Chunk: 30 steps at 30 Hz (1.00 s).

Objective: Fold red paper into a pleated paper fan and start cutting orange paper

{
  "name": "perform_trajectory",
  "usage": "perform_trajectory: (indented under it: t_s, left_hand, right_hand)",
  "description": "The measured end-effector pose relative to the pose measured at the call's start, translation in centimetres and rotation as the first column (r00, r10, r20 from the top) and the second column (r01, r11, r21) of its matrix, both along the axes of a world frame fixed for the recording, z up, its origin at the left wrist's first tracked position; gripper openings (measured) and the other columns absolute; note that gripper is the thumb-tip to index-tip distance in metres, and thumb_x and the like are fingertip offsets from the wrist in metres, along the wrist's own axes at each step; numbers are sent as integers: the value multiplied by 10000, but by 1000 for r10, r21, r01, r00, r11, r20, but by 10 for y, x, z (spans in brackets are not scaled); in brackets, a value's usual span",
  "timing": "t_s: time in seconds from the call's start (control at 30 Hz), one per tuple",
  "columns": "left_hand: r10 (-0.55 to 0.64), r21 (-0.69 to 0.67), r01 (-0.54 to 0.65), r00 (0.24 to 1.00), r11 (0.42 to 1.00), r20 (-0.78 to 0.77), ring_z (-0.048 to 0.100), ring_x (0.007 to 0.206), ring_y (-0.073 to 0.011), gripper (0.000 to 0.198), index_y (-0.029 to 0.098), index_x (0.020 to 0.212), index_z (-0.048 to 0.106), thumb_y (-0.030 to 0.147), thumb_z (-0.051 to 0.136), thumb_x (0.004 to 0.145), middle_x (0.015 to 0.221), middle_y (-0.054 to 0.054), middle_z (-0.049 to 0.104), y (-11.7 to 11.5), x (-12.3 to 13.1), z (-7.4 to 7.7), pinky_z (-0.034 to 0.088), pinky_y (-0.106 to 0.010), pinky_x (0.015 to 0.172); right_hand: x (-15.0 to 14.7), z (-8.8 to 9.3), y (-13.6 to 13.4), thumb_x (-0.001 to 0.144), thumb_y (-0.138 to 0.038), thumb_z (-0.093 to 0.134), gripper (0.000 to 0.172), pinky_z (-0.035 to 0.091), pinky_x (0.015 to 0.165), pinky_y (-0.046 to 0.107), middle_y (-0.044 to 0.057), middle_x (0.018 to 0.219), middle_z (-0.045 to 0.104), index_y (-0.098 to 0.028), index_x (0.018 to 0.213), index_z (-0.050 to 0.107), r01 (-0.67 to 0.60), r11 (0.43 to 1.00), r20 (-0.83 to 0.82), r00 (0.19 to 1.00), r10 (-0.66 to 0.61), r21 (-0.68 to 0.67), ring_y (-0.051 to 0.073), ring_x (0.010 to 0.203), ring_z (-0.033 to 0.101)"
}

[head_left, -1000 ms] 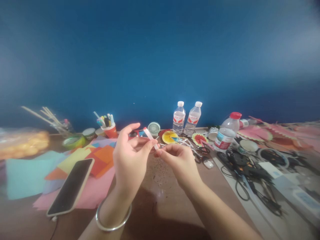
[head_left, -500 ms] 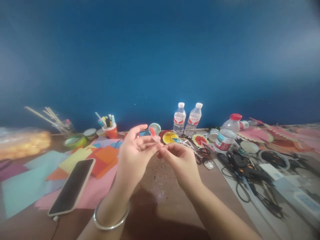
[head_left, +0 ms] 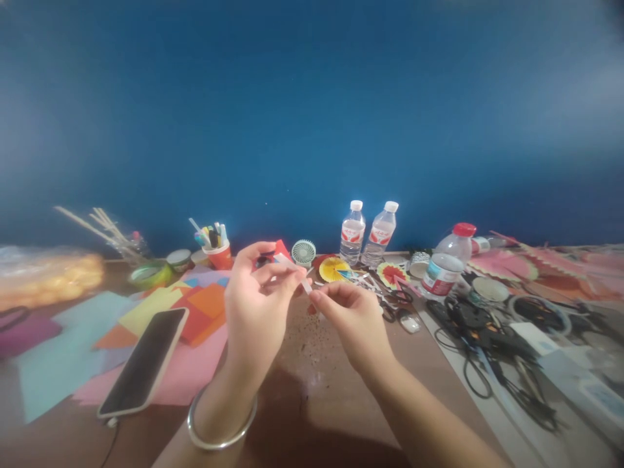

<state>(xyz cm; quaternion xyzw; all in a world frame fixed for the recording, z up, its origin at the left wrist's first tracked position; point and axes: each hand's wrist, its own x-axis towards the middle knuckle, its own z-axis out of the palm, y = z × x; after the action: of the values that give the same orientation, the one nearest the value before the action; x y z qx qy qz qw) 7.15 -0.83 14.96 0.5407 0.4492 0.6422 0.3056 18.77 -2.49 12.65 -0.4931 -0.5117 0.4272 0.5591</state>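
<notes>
My left hand, with a silver bangle at the wrist, is raised above the brown table. Its fingers pinch a small white paper strip with a red piece behind it. My right hand meets it from the right, thumb and forefinger pinched on the strip's lower end. Both hands are closed on the strip, in front of a small white fan.
A phone lies on sheets of coloured paper at the left. A red cup of pens, two water bottles, a larger red-capped bottle, folded paper fans, scissors and black cables crowd the back and right.
The strip has tilted lower and more towards the left between my fingers. The red piece now shows behind my left fingers. Both hands stay in nearly the same place.
</notes>
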Motion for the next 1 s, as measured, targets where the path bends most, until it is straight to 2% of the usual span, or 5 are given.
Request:
perform_trajectory:
  t_s: [0.37,0.57,0.83,1.0]
  left_hand:
    - [-89,-46,95,990,994,107,656,543,-183,461,221,1029,408,241,688,663,699,14,618,5,-1,-2,580,-312,507]
    - [-95,-29,99,989,995,116,661,574,-185,449,225,1024,404,232,684,672,698,17,620,5,0,-2,577,-302,505]
    - [-63,-31,67,993,997,100,653,562,-186,450,219,1027,415,262,685,670,729,2,622,8,-4,-2,580,-320,492]
    - [-50,-3,50,996,999,69,652,586,-177,464,222,1048,377,239,669,688,738,5,616,7,-4,-3,581,-324,538]
  right_hand:
    - [0,-3,0,745,-321,578,209,390,530,228,11,588,635,-165,616,634,-12,999,36,999,10,48,118,547,542]
    - [1,-2,1,733,-308,581,186,392,526,230,15,599,640,-167,626,640,-18,999,37,999,16,42,122,552,551]
    - [4,-4,3,655,-267,650,109,396,537,227,12,620,642,-162,648,620,-157,987,-133,979,152,-21,116,569,553]
    - [4,-5,3,662,-242,632,81,390,528,227,6,607,641,-166,637,618,-146,988,-149,979,139,-39,111,553,551]
